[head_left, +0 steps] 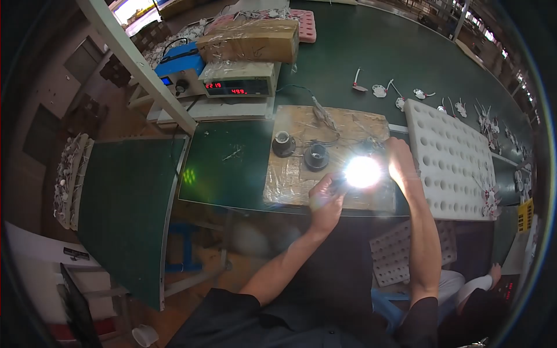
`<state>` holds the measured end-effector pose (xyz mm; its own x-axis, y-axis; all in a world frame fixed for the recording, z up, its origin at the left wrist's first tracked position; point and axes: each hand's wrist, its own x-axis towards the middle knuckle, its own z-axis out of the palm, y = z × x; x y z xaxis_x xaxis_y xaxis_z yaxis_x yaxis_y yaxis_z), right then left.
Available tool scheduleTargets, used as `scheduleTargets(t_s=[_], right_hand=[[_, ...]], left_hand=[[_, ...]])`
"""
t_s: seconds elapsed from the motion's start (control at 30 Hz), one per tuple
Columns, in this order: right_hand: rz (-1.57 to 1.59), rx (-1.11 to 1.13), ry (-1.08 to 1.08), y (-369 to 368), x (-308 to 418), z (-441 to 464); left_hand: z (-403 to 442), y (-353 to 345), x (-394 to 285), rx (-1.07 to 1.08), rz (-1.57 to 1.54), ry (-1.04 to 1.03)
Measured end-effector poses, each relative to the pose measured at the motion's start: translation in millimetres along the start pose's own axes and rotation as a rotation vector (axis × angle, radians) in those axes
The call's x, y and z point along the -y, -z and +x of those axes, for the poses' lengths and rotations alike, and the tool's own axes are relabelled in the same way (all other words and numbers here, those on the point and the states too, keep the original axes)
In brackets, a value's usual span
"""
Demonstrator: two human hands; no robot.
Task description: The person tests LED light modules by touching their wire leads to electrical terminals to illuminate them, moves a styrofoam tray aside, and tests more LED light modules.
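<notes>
A glaring white light (364, 172) shines above the wrapped wooden board (290, 188), and its glare hides the shape of the lit lamp part. At its lower left edge, my left hand (326, 203) has its fingers closed, seemingly gripping that part. My right hand (400, 158) is on the other side, fingers curled together near a small dark fitting (371, 145); what they pinch is lost in the glare. Two round black lamp sockets, a left one (284, 144) and a nearer one (317, 158), stand on the board. A cable with a clip (324, 114) lies behind them.
A white foam tray with holes (452, 156) lies to the right. Several white discs with wires (380, 91) are scattered beyond it. A meter with red digits (239, 84) and a blue-topped device (180, 64) stand at the back left. Another person's hand (495, 274) shows lower right.
</notes>
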<state>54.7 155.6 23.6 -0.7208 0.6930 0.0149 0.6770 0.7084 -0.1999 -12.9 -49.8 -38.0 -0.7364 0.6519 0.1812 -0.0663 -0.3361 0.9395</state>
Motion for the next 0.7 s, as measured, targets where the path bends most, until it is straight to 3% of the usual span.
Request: scheduleTargets(t_s=[0.03,0.1,0.17,0.23,0.7], right_hand=[[0.012,-0.013,0.0,-1.0,0.6,0.6],[0.033,-0.036,-0.003,-3.5,-0.9,0.2],[0.081,-0.012,-0.062,14.8,18.6,-6.9],[0.102,-0.003,-0.067,20.0,23.7,-9.6],[-0.001,-0.08,0.031,9.4,14.7,-7.5]], left_hand=[[2.3,-0.8,4.0,-0.005,-0.153,0.011],[1.5,2.3,0.7,0.025,0.247,-0.167],[1.8,2.5,-0.7,0.026,0.251,-0.174],[1.1,0.0,4.3,0.0,-0.139,-0.009],[1.2,0.1,8.4,-0.003,-0.138,-0.003]])
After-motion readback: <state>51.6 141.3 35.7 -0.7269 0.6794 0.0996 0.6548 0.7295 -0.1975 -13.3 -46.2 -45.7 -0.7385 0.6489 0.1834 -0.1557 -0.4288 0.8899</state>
